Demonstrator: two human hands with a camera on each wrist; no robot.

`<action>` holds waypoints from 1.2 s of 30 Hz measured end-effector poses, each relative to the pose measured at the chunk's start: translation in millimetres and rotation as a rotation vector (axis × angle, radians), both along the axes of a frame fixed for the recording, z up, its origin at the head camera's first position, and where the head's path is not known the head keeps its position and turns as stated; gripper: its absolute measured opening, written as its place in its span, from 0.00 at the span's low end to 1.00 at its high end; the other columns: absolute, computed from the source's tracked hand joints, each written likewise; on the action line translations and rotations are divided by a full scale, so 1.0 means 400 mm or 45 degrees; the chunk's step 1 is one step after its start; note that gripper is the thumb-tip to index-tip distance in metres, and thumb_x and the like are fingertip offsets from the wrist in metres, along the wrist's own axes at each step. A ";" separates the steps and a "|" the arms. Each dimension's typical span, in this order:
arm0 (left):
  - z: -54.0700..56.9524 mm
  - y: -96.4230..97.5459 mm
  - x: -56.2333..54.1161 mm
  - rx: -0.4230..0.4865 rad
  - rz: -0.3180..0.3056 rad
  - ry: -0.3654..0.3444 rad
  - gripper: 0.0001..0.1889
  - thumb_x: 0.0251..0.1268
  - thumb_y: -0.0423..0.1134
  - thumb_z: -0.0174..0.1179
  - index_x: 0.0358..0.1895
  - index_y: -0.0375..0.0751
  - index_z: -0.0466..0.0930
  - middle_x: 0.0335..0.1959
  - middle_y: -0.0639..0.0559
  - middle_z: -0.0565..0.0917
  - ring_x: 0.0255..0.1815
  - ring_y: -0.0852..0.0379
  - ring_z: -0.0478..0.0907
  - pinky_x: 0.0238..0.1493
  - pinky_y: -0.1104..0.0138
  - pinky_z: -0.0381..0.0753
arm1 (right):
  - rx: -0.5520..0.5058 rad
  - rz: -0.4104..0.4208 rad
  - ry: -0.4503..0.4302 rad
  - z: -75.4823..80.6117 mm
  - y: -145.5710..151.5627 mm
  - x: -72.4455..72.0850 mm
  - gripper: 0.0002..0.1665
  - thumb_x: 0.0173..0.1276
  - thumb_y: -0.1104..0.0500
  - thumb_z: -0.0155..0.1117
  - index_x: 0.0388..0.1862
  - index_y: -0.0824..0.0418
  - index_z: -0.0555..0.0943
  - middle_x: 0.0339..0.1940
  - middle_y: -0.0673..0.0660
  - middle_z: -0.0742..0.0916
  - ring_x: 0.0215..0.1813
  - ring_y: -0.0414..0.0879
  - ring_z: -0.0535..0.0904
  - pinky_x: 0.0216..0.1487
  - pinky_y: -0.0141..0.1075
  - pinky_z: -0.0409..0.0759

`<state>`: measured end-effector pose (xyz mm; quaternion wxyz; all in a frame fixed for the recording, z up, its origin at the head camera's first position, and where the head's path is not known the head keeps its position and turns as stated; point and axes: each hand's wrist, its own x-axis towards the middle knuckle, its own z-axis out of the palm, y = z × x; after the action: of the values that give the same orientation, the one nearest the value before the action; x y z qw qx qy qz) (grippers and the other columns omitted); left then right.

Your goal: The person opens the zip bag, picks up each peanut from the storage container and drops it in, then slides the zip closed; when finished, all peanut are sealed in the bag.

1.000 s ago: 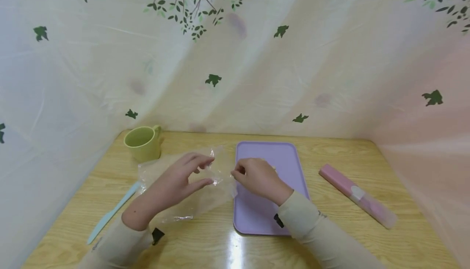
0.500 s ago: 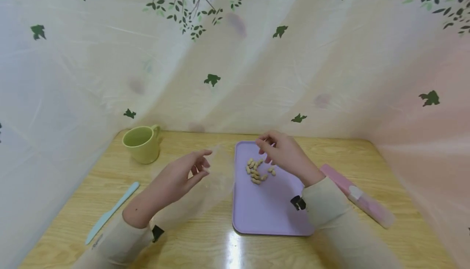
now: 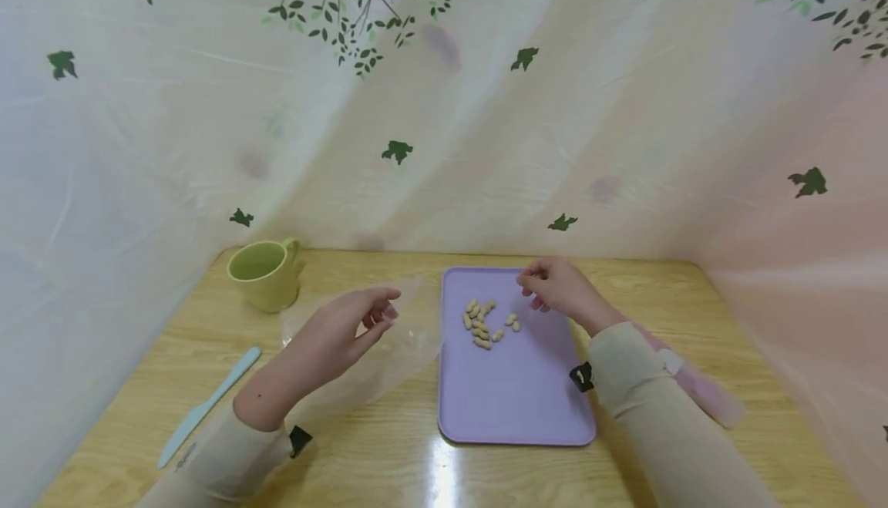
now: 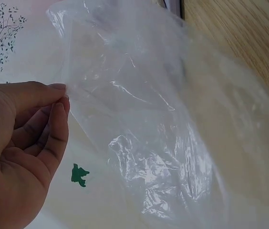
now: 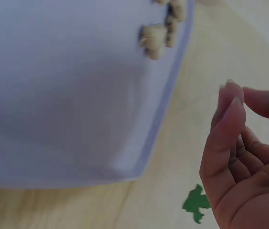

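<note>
A clear plastic bag point(image 4: 149, 109) hangs from my left hand point(image 3: 340, 331), its edge pinched between thumb and forefinger in the left wrist view. The film stretches toward the lilac tray point(image 3: 513, 400). Several unshelled peanuts point(image 3: 479, 331) lie in the tray's upper left, with a small group of them point(image 3: 512, 321) a little to the right. Over the tray's far right corner is my right hand point(image 3: 560, 290), fingers loosely curled and the fingertips close together. Nothing shows between those fingertips in the right wrist view.
A green mug point(image 3: 264, 277) stands at the back left. Nearer on that side lies a pale blue spreader knife point(image 3: 208, 408). A pink folded item in clear wrap point(image 3: 704, 388) lies right of the tray, partly behind the right forearm. A printed curtain point(image 3: 472, 146) borders the table.
My right hand has moved away from the bag's edge, rightward to the tray's far corner, uncovering the peanuts. The left hand stays nearly in place, its thumb and fingers closer together on the bag.
</note>
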<state>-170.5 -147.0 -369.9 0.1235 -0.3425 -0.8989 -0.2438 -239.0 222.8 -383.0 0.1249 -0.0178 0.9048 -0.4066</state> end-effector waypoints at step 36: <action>-0.007 -0.009 0.018 0.002 0.005 0.001 0.16 0.74 0.31 0.66 0.62 0.34 0.82 0.47 0.51 0.90 0.45 0.58 0.89 0.50 0.64 0.91 | 0.019 0.148 -0.325 -0.085 -0.012 0.007 0.10 0.71 0.59 0.73 0.35 0.66 0.88 0.24 0.54 0.90 0.25 0.40 0.87 0.32 0.33 0.89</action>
<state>-163.2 -150.5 -372.9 0.1247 -0.3407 -0.8993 -0.2440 -236.2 218.1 -417.0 0.2625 -0.0174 0.8820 -0.3910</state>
